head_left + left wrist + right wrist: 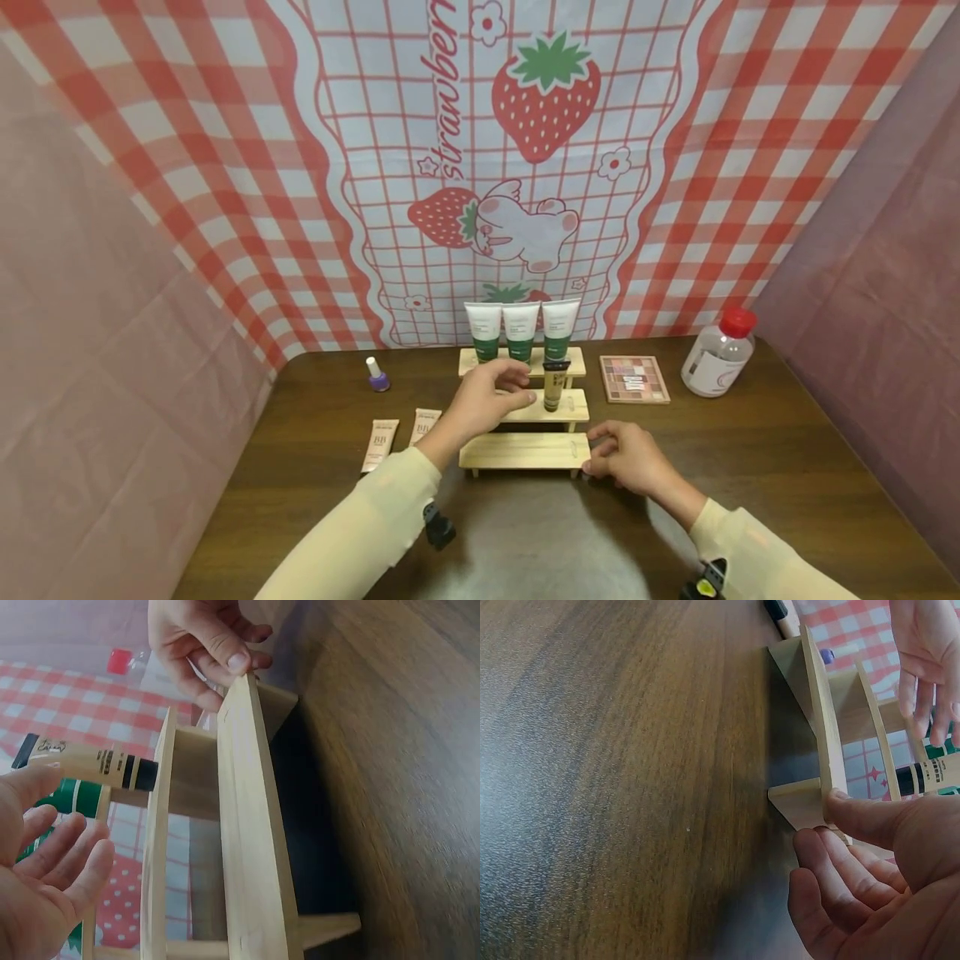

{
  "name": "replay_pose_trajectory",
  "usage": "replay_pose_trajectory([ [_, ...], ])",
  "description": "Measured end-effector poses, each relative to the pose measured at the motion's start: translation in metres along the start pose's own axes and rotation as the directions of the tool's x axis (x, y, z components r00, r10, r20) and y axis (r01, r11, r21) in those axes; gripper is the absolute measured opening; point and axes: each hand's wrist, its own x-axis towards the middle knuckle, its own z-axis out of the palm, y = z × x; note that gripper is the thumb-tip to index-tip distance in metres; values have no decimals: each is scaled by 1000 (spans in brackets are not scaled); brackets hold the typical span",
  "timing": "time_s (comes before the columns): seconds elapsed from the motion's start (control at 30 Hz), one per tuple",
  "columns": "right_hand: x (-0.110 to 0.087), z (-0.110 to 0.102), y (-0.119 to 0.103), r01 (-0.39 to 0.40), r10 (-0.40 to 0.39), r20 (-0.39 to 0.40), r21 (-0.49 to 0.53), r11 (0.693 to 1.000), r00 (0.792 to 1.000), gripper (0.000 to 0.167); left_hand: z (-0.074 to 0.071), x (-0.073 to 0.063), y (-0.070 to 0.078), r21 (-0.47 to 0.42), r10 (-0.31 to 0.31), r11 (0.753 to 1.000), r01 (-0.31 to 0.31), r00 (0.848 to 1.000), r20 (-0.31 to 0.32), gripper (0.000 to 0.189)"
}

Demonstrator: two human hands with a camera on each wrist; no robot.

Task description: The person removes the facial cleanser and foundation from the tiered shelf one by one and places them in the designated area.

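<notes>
Right hand [630, 460] pinching wooden tiered stand [523, 451] end, left hand [483, 400] relaxed, empty, three tubes [521, 331] on top tier

Sleeves: pale cream-yellow long sleeves on both arms, reaching the wrists.
Hands: left hand [483, 400] and right hand [628, 458] bare.
Wrists: small black camera units strapped underneath.

A dark wooden tabletop [787, 467] is seen, on which a stepped wooden rack [523, 451], two beige tubes [380, 444], a purple nail-polish bottle [377, 376], an eyeshadow palette [633, 379] and a red-capped bottle [718, 353] are set.
</notes>
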Motion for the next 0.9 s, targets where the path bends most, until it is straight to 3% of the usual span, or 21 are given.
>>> replay_pose_trajectory([
  [0.53, 2, -1, -1, -19, 19, 8, -3, 1000, 1000, 44, 17, 12, 5, -13, -14, 1000, 14, 1000, -6, 38],
  [0.9, 2, -1, -1, -12, 12, 18, -1, 1000, 1000, 43, 22, 18, 8, 7, 13, 1000, -12, 1000, -15, 23],
])
